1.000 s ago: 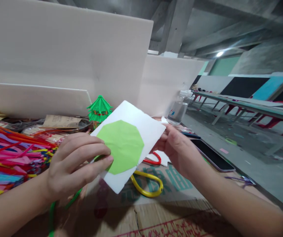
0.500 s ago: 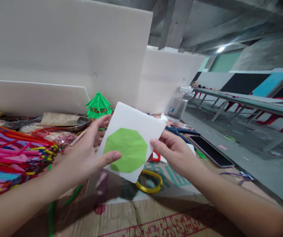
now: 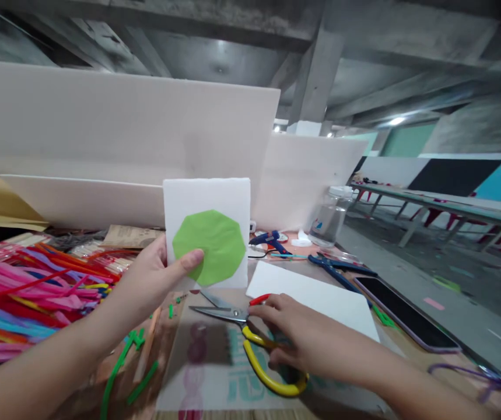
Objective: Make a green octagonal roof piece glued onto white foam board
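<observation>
My left hand (image 3: 151,280) holds up a white foam square (image 3: 206,201) with a green paper octagon (image 3: 209,246) on it, thumb pressed on the green paper. My right hand (image 3: 296,335) lies low on the table, fingers curled over the handles of the scissors (image 3: 250,338), which have yellow and red loops and lie flat with blades pointing left. Whether the fingers grip the handles or just rest on them is unclear.
A pile of coloured pipe cleaners (image 3: 23,291) fills the left. A white sheet (image 3: 320,297), a phone (image 3: 403,312), a blue glue gun (image 3: 270,240), blue pliers (image 3: 342,268) and a clear jar (image 3: 331,217) lie to the right. White boards (image 3: 123,134) stand behind.
My right hand let go of the foam square and dropped onto the scissors. My left hand alone now holds the square, turned upright and raised.
</observation>
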Available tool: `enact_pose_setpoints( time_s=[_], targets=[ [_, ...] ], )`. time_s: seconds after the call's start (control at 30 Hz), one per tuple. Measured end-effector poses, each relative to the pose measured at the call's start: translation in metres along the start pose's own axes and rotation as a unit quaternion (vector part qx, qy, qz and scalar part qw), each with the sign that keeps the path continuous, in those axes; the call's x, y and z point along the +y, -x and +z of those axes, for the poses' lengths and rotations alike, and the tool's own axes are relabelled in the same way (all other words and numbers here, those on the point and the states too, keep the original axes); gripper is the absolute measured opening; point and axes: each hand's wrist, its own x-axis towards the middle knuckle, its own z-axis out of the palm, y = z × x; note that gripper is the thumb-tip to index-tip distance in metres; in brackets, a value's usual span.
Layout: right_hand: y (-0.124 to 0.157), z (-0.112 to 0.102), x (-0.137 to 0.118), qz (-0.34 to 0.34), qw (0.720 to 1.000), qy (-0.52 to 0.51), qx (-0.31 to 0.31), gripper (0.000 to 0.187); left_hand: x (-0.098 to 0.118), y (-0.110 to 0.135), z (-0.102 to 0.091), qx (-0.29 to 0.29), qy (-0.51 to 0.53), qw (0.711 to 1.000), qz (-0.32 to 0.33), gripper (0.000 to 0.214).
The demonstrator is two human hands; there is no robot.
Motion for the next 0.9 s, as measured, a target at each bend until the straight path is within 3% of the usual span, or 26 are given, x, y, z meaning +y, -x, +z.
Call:
enact_pose_setpoints(
  time_s=[0.1,0.2,0.3,0.37,0.47,0.57,0.67,0.77,0.9],
  targets=[
    [-0.008,0.015,0.002,-0.002,0.999,0.032,0.042,0.061,0.0,0.001,0.0,0.0,0.008,1.0,0.006,0.043],
    [-0.018,0.03,0.007,0.035,0.997,0.056,0.031,0.064,-0.001,0.001,-0.002,0.003,0.008,1.0,0.01,0.042],
    [-0.026,0.039,0.013,0.034,0.998,0.005,0.046,0.07,0.002,0.002,-0.005,0.011,0.023,1.0,0.019,0.041],
    [-0.027,0.04,0.015,0.022,0.993,-0.076,0.083,0.058,0.007,0.003,-0.007,0.03,0.045,0.998,0.045,0.042],
    [-0.025,0.032,0.013,0.041,0.968,-0.198,0.15,0.022,0.017,0.006,-0.01,0.096,0.081,0.988,0.089,0.046],
    [-0.018,0.02,0.004,-0.01,0.929,-0.318,0.189,0.046,0.02,0.008,-0.012,0.142,0.071,0.981,0.113,0.047],
    [-0.009,0.012,-0.007,-0.057,0.902,-0.377,0.203,0.065,0.014,0.008,-0.01,0.09,0.058,0.989,0.107,0.045],
    [-0.003,0.012,-0.014,-0.083,0.906,-0.364,0.199,0.071,0.005,0.007,-0.002,0.048,0.057,0.995,0.061,0.046],
    [-0.002,0.017,-0.017,-0.099,0.894,-0.395,0.189,0.067,-0.001,0.011,0.011,0.04,0.043,0.998,0.016,0.047]
  ],
)
